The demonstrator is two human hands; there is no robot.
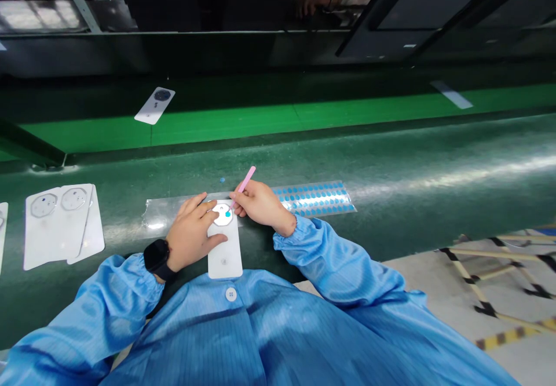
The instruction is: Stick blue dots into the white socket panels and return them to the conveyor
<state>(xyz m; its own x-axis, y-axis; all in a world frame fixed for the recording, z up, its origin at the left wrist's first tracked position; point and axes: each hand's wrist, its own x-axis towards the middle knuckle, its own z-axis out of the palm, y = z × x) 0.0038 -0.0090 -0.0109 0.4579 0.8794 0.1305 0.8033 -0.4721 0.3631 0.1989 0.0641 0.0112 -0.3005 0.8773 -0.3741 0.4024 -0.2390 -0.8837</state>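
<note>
I am pressing my left hand (pixel 193 232) flat on the white cover (pixel 226 252), which is lying on the dark bench straight in front of me, its far end under my fingertips; the fingers are lying loose and spread, not curled round anything, with the thumb resting across the cover's middle; a black watch (pixel 156 257) is sitting on that wrist.

My right hand (pixel 260 203) is pinching the pink stick (pixel 245 182) like a pen, fingers closed tight around it; its tip is pointing down at the round window (pixel 220 217) at the cover's far end, right beside my left fingertips; a blue dot (pixel 228 214) is sitting on that window, and the tip seems to be touching it, though my fingers are hiding the contact.

Just beyond my right hand the sheet of blue dots (pixel 317 196) is lying flat; a strip of clear film (pixel 163 213) is stretching from it leftward past my left hand.

Well off to the left of my left hand a stack of white covers (pixel 61 224) is lying fanned; far beyond both hands a single cover (pixel 154 105) is lying on the green belt (pixel 347 113).
</note>
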